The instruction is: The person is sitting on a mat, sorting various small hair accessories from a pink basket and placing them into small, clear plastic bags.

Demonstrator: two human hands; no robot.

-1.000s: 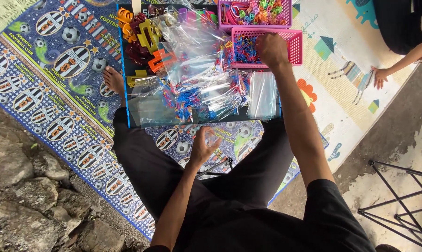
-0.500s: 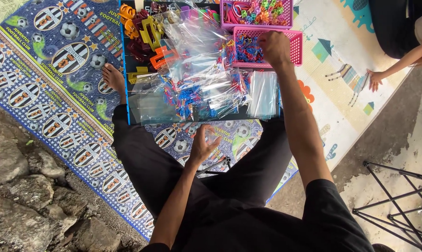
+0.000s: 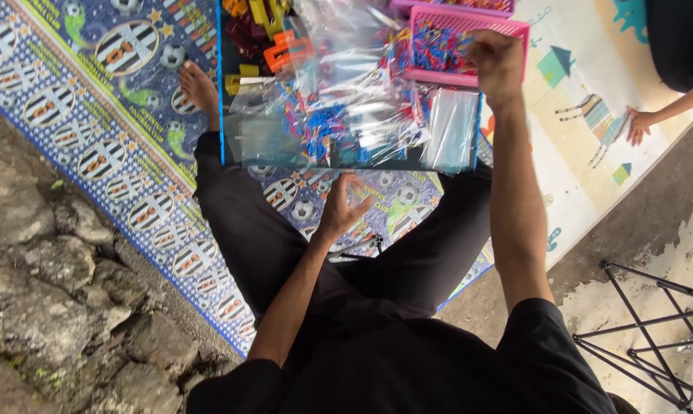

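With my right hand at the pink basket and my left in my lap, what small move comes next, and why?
Probably lift the right hand out of the pink basket with a few colourful pieces and bring them toward the left hand, which waits cupped, apparently empty, near the clear bags.

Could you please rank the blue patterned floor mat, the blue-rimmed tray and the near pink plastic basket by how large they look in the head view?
1. Blue patterned floor mat, plainly the largest.
2. Blue-rimmed tray, heaped with clear bags.
3. Pink plastic basket, smallest, though the right hand hides part.
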